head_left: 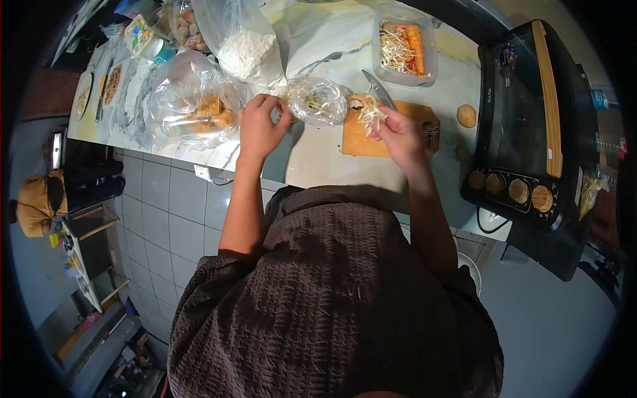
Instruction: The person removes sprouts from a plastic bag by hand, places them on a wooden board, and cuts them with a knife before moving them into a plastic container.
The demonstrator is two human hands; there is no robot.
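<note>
My right hand (pixel 398 132) holds a pinch of pale bean sprouts (pixel 369 111) just above the wooden cutting board (pixel 361 140). A small filled piece of food (pixel 356 101) lies on the board's far edge, beside a knife (pixel 378 88). My left hand (pixel 260 126) grips the edge of a small clear plastic bag of bean sprouts (pixel 318 101) on the marble counter (pixel 312 156).
A clear tub (pixel 405 45) with sprouts and carrot stands behind the board. A black toaster oven (pixel 531 126) fills the right, a round bun (pixel 466 115) beside it. Bags of fried pieces (pixel 192 106) and white flour (pixel 245 46) lie at left, plates (pixel 99 86) farther left.
</note>
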